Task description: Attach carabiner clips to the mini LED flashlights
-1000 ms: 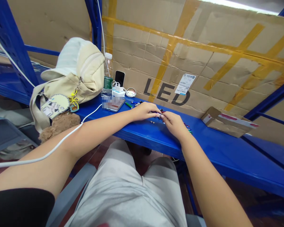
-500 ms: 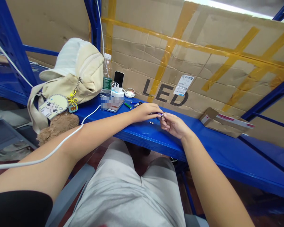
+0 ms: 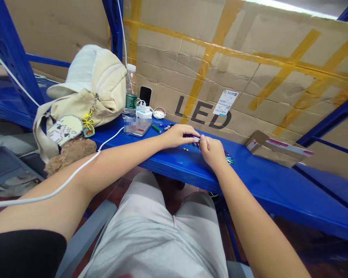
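Observation:
Over the blue shelf, my left hand (image 3: 179, 135) pinches a slim, shiny purple pen-like tube (image 3: 190, 136) near one end. My right hand (image 3: 213, 151) is closed around the tube's other end, with the thumb on top, and its fingers hide that end. Small metallic pieces (image 3: 186, 149) lie on the shelf just below the tube. Beside my right wrist are several thin green, blue and red pieces (image 3: 229, 157), partly covered by the hand. A green tube (image 3: 156, 128) and other small blue and dark parts (image 3: 166, 126) lie beyond my left wrist.
On the blue shelf (image 3: 263, 185) stand a cream backpack (image 3: 110, 85) with a cap, a bottle (image 3: 130, 92), a white charger (image 3: 144, 112) and a phone (image 3: 142, 129). An open cardboard box (image 3: 278, 150) sits at right. A white cable (image 3: 72, 178) crosses my left arm.
My right hand has turned over, from palm partly showing to its back, and closed on the tube's end. The coloured pieces by my right wrist now show. My left hand has hardly moved.

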